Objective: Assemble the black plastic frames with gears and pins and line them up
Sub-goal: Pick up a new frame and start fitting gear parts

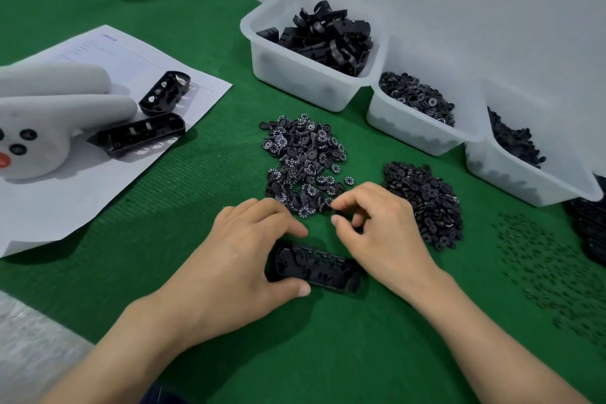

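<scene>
A black plastic frame (319, 267) lies on the green mat in front of me. My left hand (242, 249) grips its left end between thumb and fingers. Just above the frame my right hand (377, 226) pinches a small black gear at the near edge of a pile of numbered gears (303, 157). A second pile of plain black gears (423, 200) lies to the right of that hand. Tiny black pins (544, 259) are scattered at the far right. Two assembled frames (154, 115) rest on a white paper sheet at the left.
Three white bins stand along the back wall: one with black frames (314, 52), one with gears (416, 115), one with dark parts (524, 161). A white plush toy (42, 118) lies on the paper (65, 200). More black frames (590, 226) sit at the right edge.
</scene>
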